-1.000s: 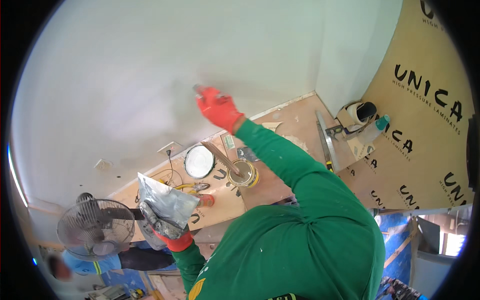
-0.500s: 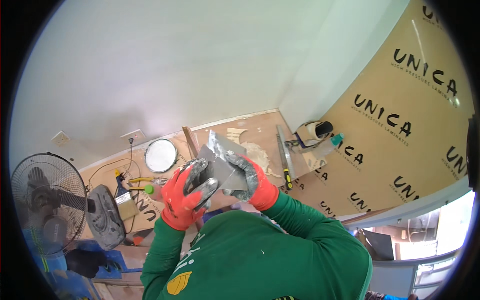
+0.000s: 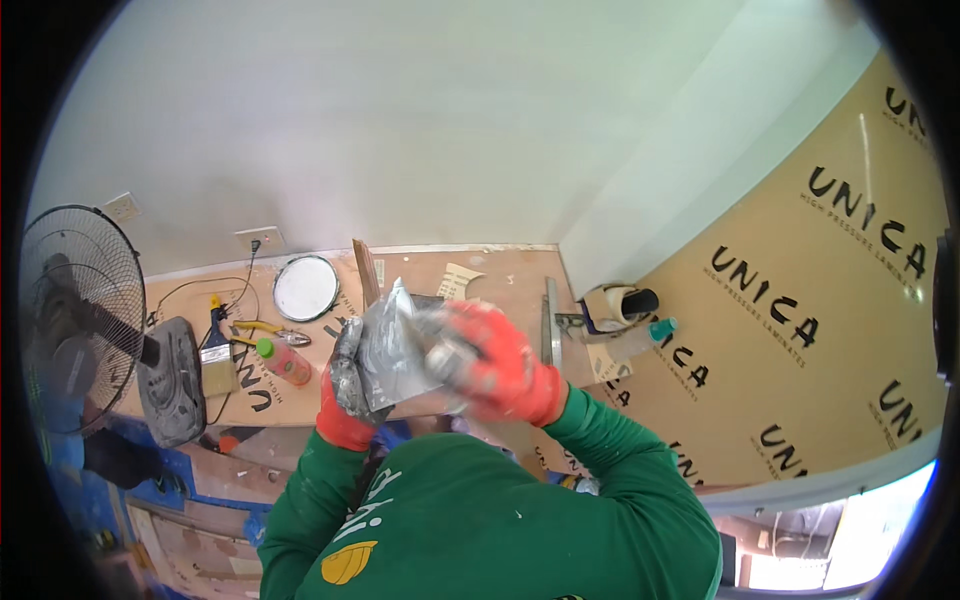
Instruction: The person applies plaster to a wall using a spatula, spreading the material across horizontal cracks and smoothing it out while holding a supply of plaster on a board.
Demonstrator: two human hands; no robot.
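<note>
Both my hands are in red work gloves with dark, putty-smeared palms and fingers. My left hand (image 3: pixel 348 385) is closed on the edge of a thin, grey metal scraper plate (image 3: pixel 395 350), tilted up before my chest. Pale smears cover the plate's face. My right hand (image 3: pixel 495 365) is at the plate's right side, its fingers curled and blurred by motion. Whatever it grips is hidden in the blur. A dark straight edge (image 3: pixel 430 300) shows just behind the plate.
On the bench are a white round lid (image 3: pixel 306 288), a pink bottle with green cap (image 3: pixel 285 362), a paintbrush (image 3: pixel 218 355) and pliers (image 3: pixel 270 330). A fan (image 3: pixel 80 320) stands left. Right are a metal straightedge (image 3: pixel 553 320), a tub (image 3: pixel 610 308) and a teal-capped bottle (image 3: pixel 640 340).
The two metal plates were held against each other; now the smeared one faces up in my left hand, and my right hand sweeps across its right side. The view has shifted slightly.
</note>
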